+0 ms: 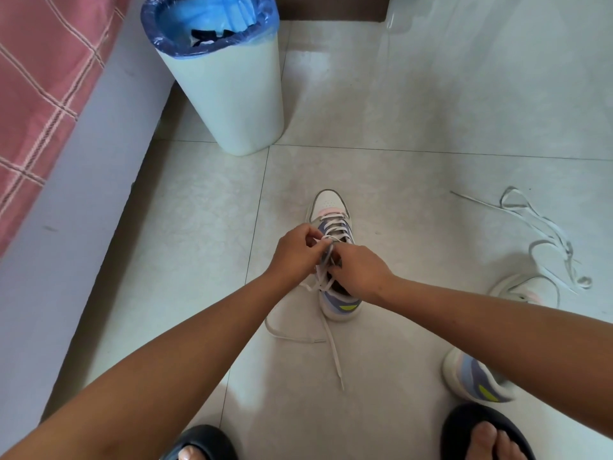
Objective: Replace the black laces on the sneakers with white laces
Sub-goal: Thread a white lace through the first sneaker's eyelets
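Low right in the frame, the second sneaker [477, 376] lies on the floor with no lace that I can see. At centre, both hands pinch the white lace [326, 257] over the first sneaker [335, 260]: left hand [295, 250], right hand [360, 272]. Its lower eyelets are threaded, the upper ones seemingly not. Farther right lies a spare white lace [547, 234]. At top, black laces [207, 36] sit in the bin [232, 104].

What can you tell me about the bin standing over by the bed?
The bin is a tall, pale, smooth container, plastic by the look of it, narrowing slightly toward its base. It stands upright on the tiled floor, close beside the bed's grey edge. A blue plastic liner is folded over its rim. Something black lies inside, possibly laces; I cannot tell. Neither hand touches it.
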Available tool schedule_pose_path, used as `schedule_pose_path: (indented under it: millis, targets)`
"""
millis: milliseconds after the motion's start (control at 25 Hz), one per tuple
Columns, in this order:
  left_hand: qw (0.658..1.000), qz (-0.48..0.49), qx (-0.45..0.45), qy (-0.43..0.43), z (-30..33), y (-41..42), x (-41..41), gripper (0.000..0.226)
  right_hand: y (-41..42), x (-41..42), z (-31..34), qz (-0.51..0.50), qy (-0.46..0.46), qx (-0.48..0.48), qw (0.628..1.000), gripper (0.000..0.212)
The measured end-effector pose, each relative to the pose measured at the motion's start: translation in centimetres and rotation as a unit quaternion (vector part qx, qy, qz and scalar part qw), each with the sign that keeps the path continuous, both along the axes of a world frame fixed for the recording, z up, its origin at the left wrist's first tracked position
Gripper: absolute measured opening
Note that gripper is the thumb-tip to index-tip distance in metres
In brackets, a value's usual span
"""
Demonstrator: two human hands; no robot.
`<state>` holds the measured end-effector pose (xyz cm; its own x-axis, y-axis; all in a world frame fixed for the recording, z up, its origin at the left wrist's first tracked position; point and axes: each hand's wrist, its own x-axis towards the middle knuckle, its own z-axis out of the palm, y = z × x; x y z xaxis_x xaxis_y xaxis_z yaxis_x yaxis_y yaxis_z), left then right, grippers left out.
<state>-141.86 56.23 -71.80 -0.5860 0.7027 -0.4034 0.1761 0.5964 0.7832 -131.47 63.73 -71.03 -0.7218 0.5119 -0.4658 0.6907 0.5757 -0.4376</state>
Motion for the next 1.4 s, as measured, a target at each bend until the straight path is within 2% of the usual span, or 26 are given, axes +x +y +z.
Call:
schedule_pose_path:
  millis: [120,280,320,360,400,440,480,520,560,600,640,680,760,960,1040,1080,1160,1240,1400]
  targets:
    - [0.998,-0.026,-0.057,-0.029,-0.3,-1.1,1.4,0.031,0.0,0.0,0.1,-0.007,-0.016,0.014,1.0,0.007]
    - [0.988,-0.098,-0.093,0.075,-0.8,-1.9,2.2,0.031,0.0,0.1,0.2,0.027,-0.053,0.012,0.998,0.015]
    - [0.986,-0.098,-0.1,0.087,-0.9,-1.9,2.4,0.029,0.4,0.1,0.3,0.04,-0.084,-0.042,0.995,0.017]
    - [0.988,-0.088,-0.1,0.082,-1.0,-1.9,2.5,0.027,1.1,0.3,0.5,0.022,-0.114,-0.136,0.984,0.019]
    - [0.99,-0.072,-0.097,0.069,-1.0,-1.9,2.6,0.026,1.6,0.6,1.0,-0.061,-0.112,-0.26,0.957,0.021]
    - [0.992,-0.059,-0.093,0.056,-1.0,-2.0,2.7,0.025,2.0,0.9,1.5,-0.165,-0.108,-0.359,0.912,0.025]
    - [0.993,-0.051,-0.091,0.048,-1.0,-2.0,2.8,0.025,2.3,1.2,1.6,-0.235,-0.102,-0.405,0.878,0.027]
    - [0.994,-0.048,-0.089,0.045,-1.1,-2.1,2.8,0.024,2.5,1.6,1.4,-0.229,-0.092,-0.378,0.892,0.026]
    - [0.994,-0.048,-0.088,0.045,-1.3,-2.1,2.7,0.021,2.2,1.9,1.3,-0.19,-0.085,-0.298,0.931,0.024]
    - [0.994,-0.047,-0.086,0.043,-1.4,-2.2,2.7,0.017,1.8,2.2,1.1,-0.121,-0.077,-0.173,0.974,0.02]
    - [0.995,-0.043,-0.082,0.038,-1.4,-2.2,2.6,0.016,1.2,2.6,1.1,-0.042,-0.061,-0.034,0.997,0.018]
    - [0.996,-0.039,-0.078,0.033,-1.5,-2.3,2.4,0.019,0.6,2.7,0.9,0.023,-0.044,0.07,0.996,0.02]
    - [0.997,-0.034,-0.065,0.035,-1.5,-2.4,2.0,0.029,-0.3,2.4,0.4,0.076,-0.002,0.151,0.986,0.025]
    - [0.998,-0.058,-0.022,0.031,-1.0,-2.0,1.0,0.031,-0.1,0.8,-0.2,0.14,-0.014,0.192,0.971,0.022]
    - [0.997,-0.078,-0.015,0.022,-0.9,-2.0,1.1,0.029,-0.4,0.8,-0.4,0.135,-0.017,0.189,0.972,0.021]
    - [0.996,-0.082,-0.012,0.024,-0.8,-2.0,1.3,0.028,-0.6,0.9,-0.5,0.103,-0.007,0.16,0.982,0.019]
    - [0.996,-0.086,-0.01,0.037,-0.8,-2.0,1.5,0.027,-0.6,0.8,-0.1,-0.004,0.019,0.018,1.0,0.022]
    - [0.995,-0.087,-0.008,0.048,-0.8,-2.0,1.7,0.027,-0.1,0.9,0.2,-0.043,0.023,-0.086,0.995,0.025]
    - [0.995,-0.082,-0.011,0.06,-0.7,-1.9,1.8,0.024,0.6,2.0,0.8,0.036,0.027,-0.016,0.999,0.023]
